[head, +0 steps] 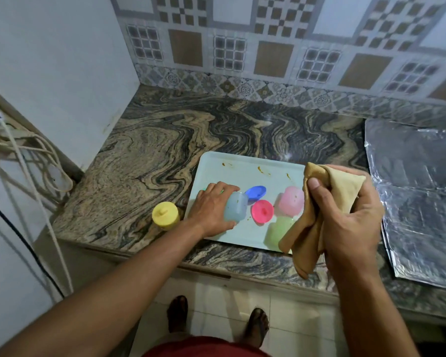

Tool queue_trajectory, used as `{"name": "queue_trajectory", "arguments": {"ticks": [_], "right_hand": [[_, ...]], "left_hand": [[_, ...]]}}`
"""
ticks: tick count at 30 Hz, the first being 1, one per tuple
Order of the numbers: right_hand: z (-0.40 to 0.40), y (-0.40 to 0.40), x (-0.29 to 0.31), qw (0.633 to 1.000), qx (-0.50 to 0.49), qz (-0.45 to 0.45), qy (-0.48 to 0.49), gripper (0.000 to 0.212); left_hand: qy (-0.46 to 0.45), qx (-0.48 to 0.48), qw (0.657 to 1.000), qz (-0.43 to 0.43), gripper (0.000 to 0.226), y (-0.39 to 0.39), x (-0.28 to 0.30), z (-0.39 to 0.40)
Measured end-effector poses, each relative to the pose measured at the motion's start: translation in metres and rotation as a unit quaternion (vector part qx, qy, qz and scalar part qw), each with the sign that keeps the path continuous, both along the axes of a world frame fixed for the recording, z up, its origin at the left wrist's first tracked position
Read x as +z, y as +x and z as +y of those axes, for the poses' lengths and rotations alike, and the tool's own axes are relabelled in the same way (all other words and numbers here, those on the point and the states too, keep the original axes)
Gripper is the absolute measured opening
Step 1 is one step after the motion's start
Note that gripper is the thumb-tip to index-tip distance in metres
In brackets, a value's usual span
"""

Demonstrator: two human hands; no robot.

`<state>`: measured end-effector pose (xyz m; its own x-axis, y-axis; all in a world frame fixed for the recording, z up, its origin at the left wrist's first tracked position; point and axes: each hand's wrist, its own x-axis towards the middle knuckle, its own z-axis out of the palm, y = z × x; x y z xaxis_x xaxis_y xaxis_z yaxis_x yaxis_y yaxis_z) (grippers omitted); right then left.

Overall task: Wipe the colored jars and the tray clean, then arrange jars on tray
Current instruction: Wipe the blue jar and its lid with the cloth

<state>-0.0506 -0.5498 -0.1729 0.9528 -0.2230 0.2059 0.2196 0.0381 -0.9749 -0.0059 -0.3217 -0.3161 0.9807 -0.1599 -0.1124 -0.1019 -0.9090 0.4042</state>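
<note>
The left hand (211, 211) wraps its grip around a pale blue translucent plastic jar (236, 210) on the stained white tray (242, 171). Right hand (350, 210) clutches a soft tan cloth (319, 199). The jar looks light, slippery; hold its sides.

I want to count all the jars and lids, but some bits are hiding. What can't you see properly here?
- Green jar: head view, its right side is behind the tan cloth.
- Pink jar: right edge is covered by the same cloth.
- Blue jar: left part is under the left hand.
- Something green by that hand's fingers: too little shows to name.
</note>
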Motion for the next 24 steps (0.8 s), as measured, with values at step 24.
{"name": "queue_trajectory", "arguments": {"ticks": [24], "right_hand": [[0.026, -0.014, 0.081, 0.929, -0.083, -0.269, -0.239, 0.026]], "left_hand": [[-0.226, 0.024, 0.907, -0.354, 0.072, -0.048, 0.236, -0.022]]}}
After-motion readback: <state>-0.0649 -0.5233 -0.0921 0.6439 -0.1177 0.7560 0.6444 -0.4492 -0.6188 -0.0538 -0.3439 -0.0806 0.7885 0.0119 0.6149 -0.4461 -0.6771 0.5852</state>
